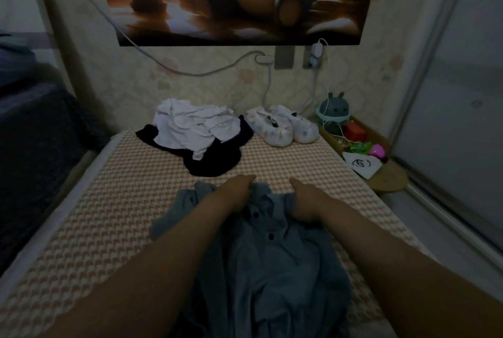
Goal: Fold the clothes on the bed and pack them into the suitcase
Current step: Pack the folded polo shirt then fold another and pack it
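Blue-grey button shirt lies rumpled on the near end of the bed. The left grip and right grip each clamp its collar edge. Farther off, a white garment lies over a black garment, beside patterned slippers.

On my remote feed I see two bare arms: the left forearm and the right forearm are uncovered right down to the lower edge of view. The left hand and right hand are bare too; the dim light blurs finer detail.
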Demonstrator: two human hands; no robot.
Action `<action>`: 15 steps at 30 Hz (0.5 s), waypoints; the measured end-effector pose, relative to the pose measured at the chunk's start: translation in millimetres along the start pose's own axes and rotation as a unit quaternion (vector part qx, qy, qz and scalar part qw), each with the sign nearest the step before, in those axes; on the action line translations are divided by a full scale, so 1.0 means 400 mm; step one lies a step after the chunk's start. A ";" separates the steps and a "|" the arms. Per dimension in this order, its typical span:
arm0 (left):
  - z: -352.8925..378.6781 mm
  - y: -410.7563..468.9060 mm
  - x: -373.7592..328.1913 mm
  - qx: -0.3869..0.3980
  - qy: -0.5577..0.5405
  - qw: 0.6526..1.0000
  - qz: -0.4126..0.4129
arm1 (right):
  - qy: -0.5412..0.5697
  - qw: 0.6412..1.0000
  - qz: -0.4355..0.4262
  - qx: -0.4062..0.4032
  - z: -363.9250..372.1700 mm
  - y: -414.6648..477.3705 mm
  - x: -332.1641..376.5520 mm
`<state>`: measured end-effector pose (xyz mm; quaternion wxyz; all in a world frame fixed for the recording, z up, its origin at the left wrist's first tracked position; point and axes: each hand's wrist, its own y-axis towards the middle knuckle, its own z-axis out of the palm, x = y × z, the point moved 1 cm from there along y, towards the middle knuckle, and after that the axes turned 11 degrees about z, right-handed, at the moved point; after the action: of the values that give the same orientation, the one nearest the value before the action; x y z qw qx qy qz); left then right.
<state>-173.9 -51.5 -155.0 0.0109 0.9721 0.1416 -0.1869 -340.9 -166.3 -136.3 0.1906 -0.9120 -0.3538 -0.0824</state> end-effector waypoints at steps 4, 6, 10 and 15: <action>0.017 0.030 0.011 0.004 0.050 0.999 -0.018 | 0.003 0.999 0.027 0.035 -0.020 0.004 -0.007; -0.003 0.029 0.030 -0.034 0.090 0.995 -0.016 | 0.007 0.997 0.047 0.053 -0.023 0.007 -0.010; -0.070 -0.018 0.099 -0.192 0.107 0.975 -0.022 | 0.095 0.994 0.015 -0.054 -0.025 0.022 0.013; -0.212 -0.070 0.176 -0.381 0.067 0.914 -0.123 | 0.194 0.923 -0.060 -0.326 -0.067 0.067 0.092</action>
<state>-88.7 0.7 -101.1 0.3480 0.8791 0.3212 -0.0535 -295.9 -172.6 -109.1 -0.0581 -0.8671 -0.3175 -0.3795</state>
